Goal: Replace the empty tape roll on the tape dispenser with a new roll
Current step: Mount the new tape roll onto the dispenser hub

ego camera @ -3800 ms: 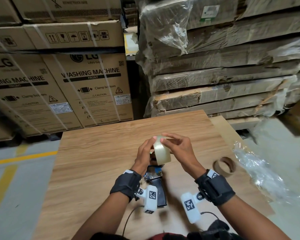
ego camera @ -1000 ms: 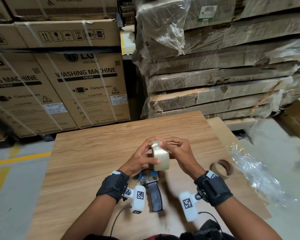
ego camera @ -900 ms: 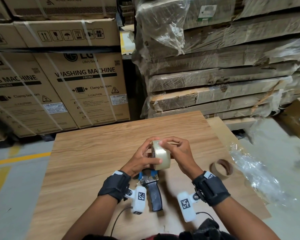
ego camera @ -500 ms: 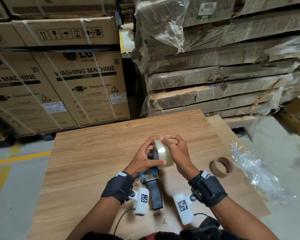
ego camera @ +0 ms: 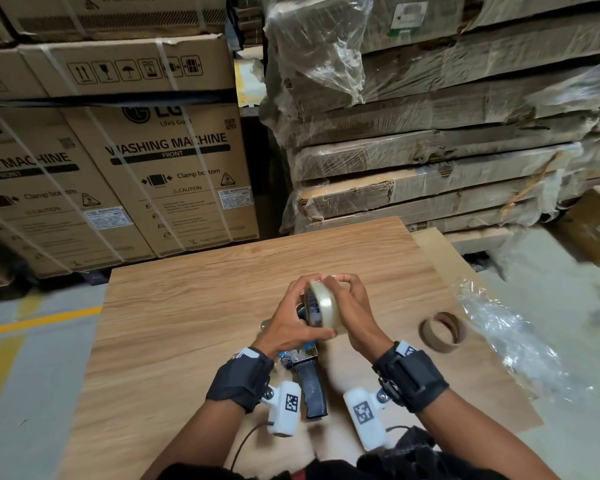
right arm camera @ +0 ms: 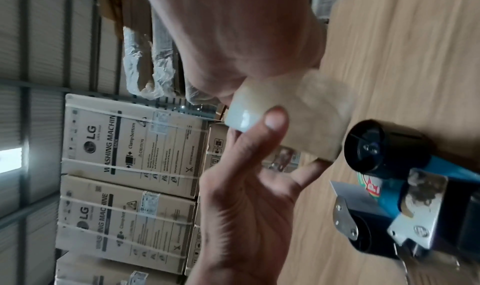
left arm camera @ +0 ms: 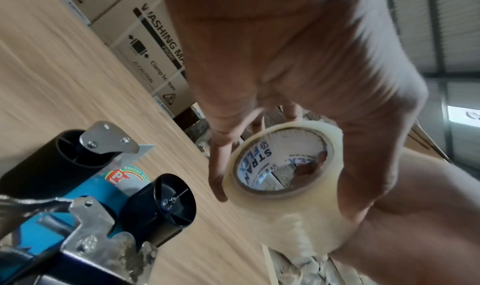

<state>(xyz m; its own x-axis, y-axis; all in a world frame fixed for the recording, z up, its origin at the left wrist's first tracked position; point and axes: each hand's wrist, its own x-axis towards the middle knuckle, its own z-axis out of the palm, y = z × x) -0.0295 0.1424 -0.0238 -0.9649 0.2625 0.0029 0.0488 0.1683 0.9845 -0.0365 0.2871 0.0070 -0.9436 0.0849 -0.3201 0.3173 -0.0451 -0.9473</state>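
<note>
Both hands hold a new clear tape roll (ego camera: 324, 308) on edge just above the head of the tape dispenser (ego camera: 311, 389), which lies on the wooden table (ego camera: 174, 327) with its black handle towards me. My left hand (ego camera: 288, 320) grips the roll from the left, thumb on its rim. My right hand (ego camera: 357, 306) grips it from the right, fingers over the top. In the left wrist view the roll (left arm camera: 306, 228) hangs close beside the dispenser's bare black hub (left arm camera: 166, 203), apart from it. The right wrist view shows the roll (right arm camera: 298, 113) next to the hub (right arm camera: 381, 147).
An empty brown cardboard core (ego camera: 442, 332) lies on the table to the right. Crumpled clear plastic wrap (ego camera: 506, 341) hangs over the table's right edge. Stacked washing machine cartons (ego camera: 146, 174) and wrapped flat cardboard packs (ego camera: 430, 150) stand behind the table.
Both hands have turned the roll from face-on to edge-on, its core hole now facing left. In the last second it tilted slightly; the right fingers spread over its top. Dispenser and empty core stayed still.
</note>
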